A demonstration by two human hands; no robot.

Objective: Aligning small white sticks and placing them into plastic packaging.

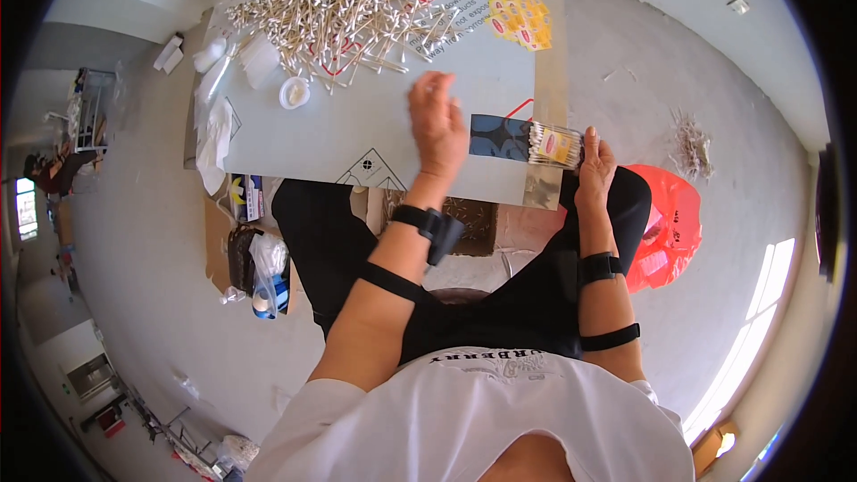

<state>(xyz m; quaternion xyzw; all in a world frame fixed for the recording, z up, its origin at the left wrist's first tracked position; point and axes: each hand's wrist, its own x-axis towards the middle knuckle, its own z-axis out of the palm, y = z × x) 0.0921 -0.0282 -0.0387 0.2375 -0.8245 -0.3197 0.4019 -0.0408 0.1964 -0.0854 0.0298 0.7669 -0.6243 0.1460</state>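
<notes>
- Left hand hangs above the middle of the worktop, toward its near edge; its fingers are loosely bent, partly open and blurred, with nothing visible in them.
- The right hand is at the worktop's right edge, near the near right corner, fingers fairly straight and touching the right end of a swab pack; I can't tell whether it grips.
- That clear, yellow-labelled pack lies across the right edge, white tips facing left, beside a dark blue patch.
- Loose cotton swabs heap along the far edge.
- Yellow labels lie near the far right corner.
- A small round tub stands toward the left edge.
</notes>
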